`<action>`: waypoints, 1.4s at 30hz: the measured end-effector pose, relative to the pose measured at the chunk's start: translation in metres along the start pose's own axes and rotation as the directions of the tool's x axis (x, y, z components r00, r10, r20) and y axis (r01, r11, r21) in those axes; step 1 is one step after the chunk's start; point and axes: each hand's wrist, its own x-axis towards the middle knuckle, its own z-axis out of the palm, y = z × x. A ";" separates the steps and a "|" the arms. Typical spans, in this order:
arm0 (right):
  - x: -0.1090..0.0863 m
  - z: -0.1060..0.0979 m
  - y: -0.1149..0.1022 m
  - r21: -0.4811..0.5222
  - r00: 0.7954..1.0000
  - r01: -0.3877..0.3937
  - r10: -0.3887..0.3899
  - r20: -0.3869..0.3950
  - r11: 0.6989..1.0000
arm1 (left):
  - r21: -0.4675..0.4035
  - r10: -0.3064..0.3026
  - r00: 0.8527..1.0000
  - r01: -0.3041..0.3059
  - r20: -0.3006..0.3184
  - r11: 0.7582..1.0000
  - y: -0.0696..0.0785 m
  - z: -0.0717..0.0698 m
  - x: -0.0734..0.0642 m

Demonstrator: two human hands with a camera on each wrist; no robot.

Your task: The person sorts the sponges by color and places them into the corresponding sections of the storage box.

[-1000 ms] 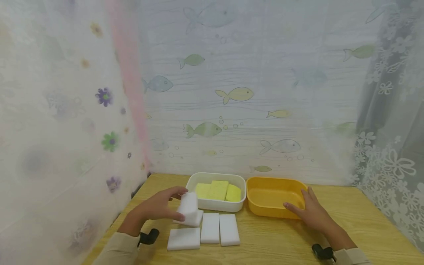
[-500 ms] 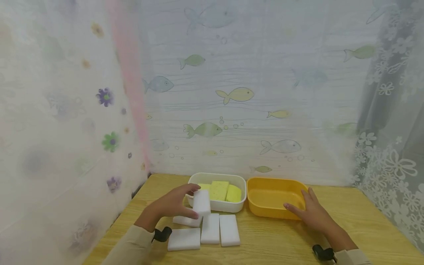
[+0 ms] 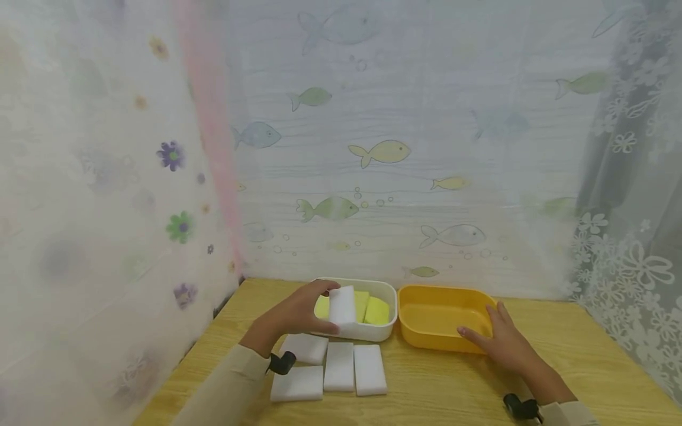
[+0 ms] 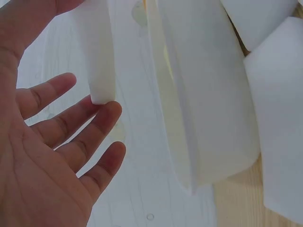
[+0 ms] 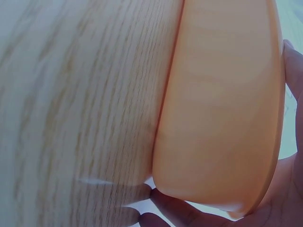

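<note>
My left hand (image 3: 298,309) pinches a white sponge block (image 3: 343,306) between thumb and fingers, holding it over the white container (image 3: 367,333). In the left wrist view the fingertips touch the end of this sponge (image 4: 101,61), beside the container's wall (image 4: 213,113). Several yellow sponges (image 3: 378,312) lie inside that container. At the right end of the orange container (image 3: 442,316), my right hand (image 3: 503,340) grips the rim and side. The right wrist view shows fingers (image 5: 177,210) curled around the container's end.
In front of the white container several white sponge blocks lie flat on the wooden table (image 3: 437,390), among them one on the far right (image 3: 370,370). The two containers stand side by side. Behind them hangs a curtain (image 3: 373,118) with printed fish.
My left hand has carried the white sponge right and away from me, from above the blocks on the table to above the white container. The right hand has stayed on the orange container.
</note>
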 end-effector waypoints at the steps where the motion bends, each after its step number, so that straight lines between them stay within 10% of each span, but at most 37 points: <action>1: 0.000 0.000 0.000 0.002 1.000 -0.001 0.001 -0.001 1.000 | 0.012 -0.004 1.000 0.003 0.003 1.000 0.001 0.001 0.002; 42: -0.001 0.001 0.001 0.008 1.000 0.008 -0.008 -0.006 1.000 | 0.026 0.008 0.999 -0.006 -0.044 1.000 0.045 0.053 0.076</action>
